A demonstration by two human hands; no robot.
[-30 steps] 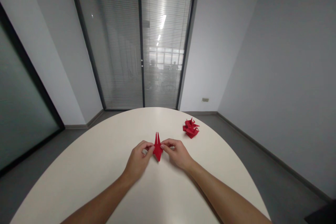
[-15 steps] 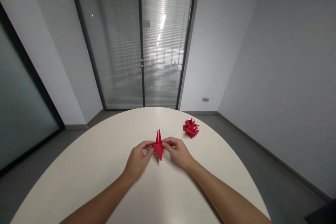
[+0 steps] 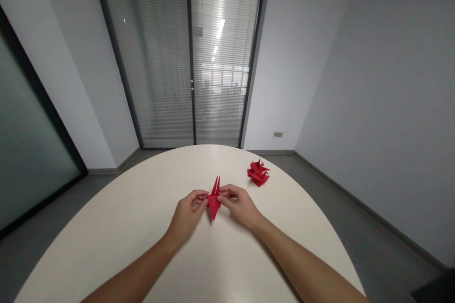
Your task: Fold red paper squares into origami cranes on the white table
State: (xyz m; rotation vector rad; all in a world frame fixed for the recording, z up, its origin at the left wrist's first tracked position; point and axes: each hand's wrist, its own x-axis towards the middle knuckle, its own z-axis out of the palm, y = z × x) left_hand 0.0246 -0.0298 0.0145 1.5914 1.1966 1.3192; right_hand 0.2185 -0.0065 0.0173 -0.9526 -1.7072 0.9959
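A red folded paper piece (image 3: 213, 203), an origami form, is held between my two hands just above the table. Two narrow points stick up at its far end, and one broad point faces me. My left hand (image 3: 191, 208) pinches its left edge between thumb and fingers. On the right edge, the thumb and fingers of my right hand (image 3: 239, 203) are closed on the paper. The underside of the piece is hidden.
The round cream table (image 3: 142, 227) spreads out under my arms. Several red folded paper cranes (image 3: 259, 173) lie in a small heap at its far right. Past the table stand a glass door with blinds (image 3: 220, 104) and pale walls.
The paper piece has turned slightly: its two narrow points now lean to the right, and the near point has swung a little left. Both hands keep their hold.
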